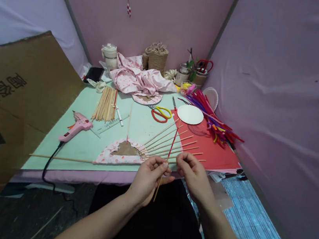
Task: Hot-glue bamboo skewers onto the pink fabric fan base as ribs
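- Pinching a part-red stick (173, 143) in the closed fingers of the left hand (149, 175), at the front edge of the bench (81, 148).
- Curling the fingers of the right hand (192, 172) nearly together just beside; cannot tell whether gripping anything.
- Facing bare sticks (188, 143) fanned rightward from a fabric-rimmed half-disc (125, 150).
- Showing a pink glue gun (75, 127) near the left edge, colored pipe cleaners (208, 108) by the right.

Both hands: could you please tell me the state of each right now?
Left hand: closed, holding a partly red stick.
Right hand: closed in a pinch; whether it holds anything cannot be told.
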Available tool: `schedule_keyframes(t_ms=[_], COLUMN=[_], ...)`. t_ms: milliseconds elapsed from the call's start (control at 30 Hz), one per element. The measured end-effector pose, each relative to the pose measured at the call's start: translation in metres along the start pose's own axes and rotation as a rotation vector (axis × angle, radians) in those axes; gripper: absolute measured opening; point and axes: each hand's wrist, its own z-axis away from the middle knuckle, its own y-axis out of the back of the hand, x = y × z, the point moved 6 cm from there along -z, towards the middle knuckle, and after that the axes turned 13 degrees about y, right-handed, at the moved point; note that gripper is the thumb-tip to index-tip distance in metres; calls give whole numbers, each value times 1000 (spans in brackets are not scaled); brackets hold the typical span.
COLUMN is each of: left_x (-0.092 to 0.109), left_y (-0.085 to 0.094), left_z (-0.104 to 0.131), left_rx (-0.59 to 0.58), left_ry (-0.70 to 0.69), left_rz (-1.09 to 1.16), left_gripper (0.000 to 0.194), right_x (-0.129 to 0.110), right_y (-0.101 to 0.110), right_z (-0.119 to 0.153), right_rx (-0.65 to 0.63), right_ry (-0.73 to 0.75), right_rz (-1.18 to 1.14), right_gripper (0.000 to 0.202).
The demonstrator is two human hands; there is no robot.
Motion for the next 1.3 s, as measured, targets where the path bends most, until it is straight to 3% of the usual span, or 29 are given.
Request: schedule_keyframes(t_ms=[67,167,300,400,500,567,700,900,1100,1300], left_x=[-1,-5,-11,-15,-16,-17,-13,15,42,50], left_y=[-1,0,1,1,-2,-4,-8,4,28,29], left_z=[0,-3,-9,-11,-12,-11,-4,11,14,16], left_rx=[-14,-29,-50,-62,-77,-89,-104,-61,16,47], left_ry=[26,59,94,98,89,86,57,-116,-321,-418], left_rz=[-2,-2,-2,-5,-15,-27,-58,-144,-323,-436], left_gripper=[42,40,37,35,34,34,32,26,15,11], right_x=[-1,7,36,60,53,29,-10,-23,-38,-38], right_y=[16,51,104,121,108,91,45,-23,-39,-39], right_z=[7,25,59,83,89,76,32,-18,-27,-25], right_rx=[-27,-88,-96,-232,-285,-191,-43,-146,-190,-215], right_ry=[8,1,-47,-161,-90,17,65,57,188,233], right_rz=[35,303,736,885,770,652,368,-41,74,153], right_gripper=[21,28,35,40,22,35,24,20,22,23])
